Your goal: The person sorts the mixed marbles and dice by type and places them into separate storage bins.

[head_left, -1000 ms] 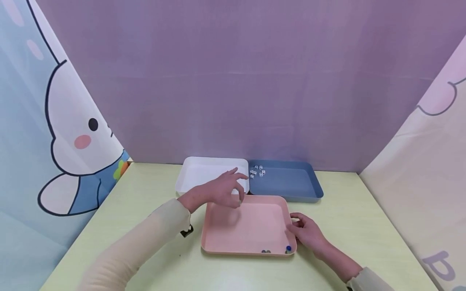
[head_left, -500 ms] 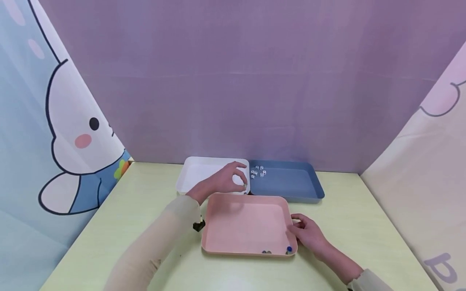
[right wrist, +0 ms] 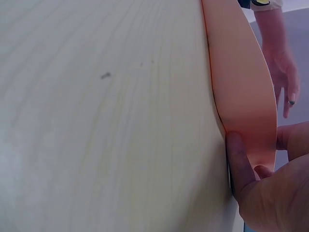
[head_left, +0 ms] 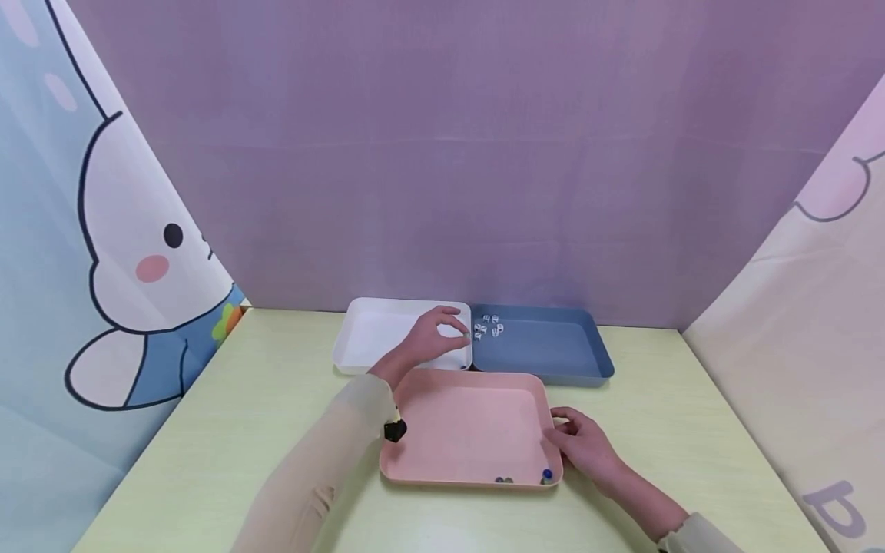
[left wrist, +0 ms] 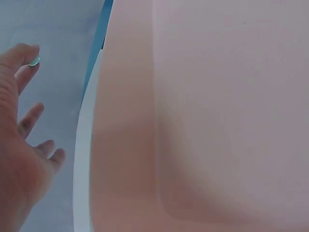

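Note:
My left hand [head_left: 430, 339] is above the front right part of the white tray [head_left: 369, 326]. Between its thumb and index finger it pinches a small greenish glass marble [left wrist: 34, 61], seen in the left wrist view; the other fingers are spread. My right hand [head_left: 588, 447] holds the right side of the pink tray [head_left: 477, 422], its thumb against the outer wall in the right wrist view. Inside that tray, a blue marble [head_left: 547, 474] lies in the front right corner, and small round marbles [head_left: 504, 481] rest along the front wall.
Right of the white tray stands a blue tray [head_left: 553, 346]; several small white dice [head_left: 495, 329] with dark marks lie at its left end. A small dark thing [head_left: 463, 367] shows in the white tray's front right corner. A purple curtain [head_left: 442, 153] hangs behind the table [head_left: 290, 361].
The left hand has moved from over the back left of the pink tray, away from the body, to over the white tray, still pinching the marble. The right hand stays at the pink tray.

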The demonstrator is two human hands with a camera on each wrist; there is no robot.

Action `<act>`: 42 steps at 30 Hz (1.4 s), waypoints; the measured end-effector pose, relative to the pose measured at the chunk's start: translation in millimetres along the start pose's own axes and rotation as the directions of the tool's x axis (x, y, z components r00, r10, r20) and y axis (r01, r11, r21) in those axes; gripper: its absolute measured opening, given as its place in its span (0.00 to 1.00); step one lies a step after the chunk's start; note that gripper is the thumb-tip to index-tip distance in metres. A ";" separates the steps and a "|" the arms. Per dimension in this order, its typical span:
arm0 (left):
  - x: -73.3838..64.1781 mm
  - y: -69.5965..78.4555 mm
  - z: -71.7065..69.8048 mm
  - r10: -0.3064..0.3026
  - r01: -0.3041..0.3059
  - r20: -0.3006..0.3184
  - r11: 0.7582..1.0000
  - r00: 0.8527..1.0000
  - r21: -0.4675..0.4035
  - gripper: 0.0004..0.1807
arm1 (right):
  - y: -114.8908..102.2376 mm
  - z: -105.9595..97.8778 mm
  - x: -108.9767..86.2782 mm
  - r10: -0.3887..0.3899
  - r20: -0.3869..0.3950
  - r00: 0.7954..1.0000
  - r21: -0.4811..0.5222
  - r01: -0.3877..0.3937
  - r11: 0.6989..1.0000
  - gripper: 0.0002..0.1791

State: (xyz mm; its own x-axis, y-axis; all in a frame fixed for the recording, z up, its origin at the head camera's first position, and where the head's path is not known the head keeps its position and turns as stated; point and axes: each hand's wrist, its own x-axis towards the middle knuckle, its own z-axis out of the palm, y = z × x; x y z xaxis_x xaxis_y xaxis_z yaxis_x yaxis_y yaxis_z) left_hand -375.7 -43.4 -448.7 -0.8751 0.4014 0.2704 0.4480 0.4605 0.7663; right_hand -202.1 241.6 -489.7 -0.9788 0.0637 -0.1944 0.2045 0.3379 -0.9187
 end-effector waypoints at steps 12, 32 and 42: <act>2.1 -14.7 9.1 -0.039 0.033 -0.063 0.994 0.997 -0.104 0.09 | -0.3 1.0 -0.7 -0.018 -0.003 1.000 -0.005 0.018 1.000 0.21; -2.3 -19.5 17.9 -0.070 0.066 -0.056 0.995 0.996 -0.075 0.09 | -1.6 2.5 -1.4 0.017 -0.011 1.000 0.031 -0.016 0.999 0.20; -2.2 -19.9 16.8 -0.066 0.064 -0.035 0.995 0.997 -0.073 0.07 | -3.1 2.3 -3.0 0.020 -0.004 1.000 0.031 -0.020 0.999 0.20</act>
State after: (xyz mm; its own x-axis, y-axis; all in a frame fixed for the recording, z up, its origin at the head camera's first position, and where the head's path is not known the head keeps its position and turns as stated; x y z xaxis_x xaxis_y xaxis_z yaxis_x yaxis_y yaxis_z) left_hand -379.6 -40.1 -474.4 -0.9087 0.3423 0.2390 0.3769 0.4263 0.8223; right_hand -199.8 238.2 -487.1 -0.9746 0.0738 -0.2115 0.2240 0.3076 -0.9248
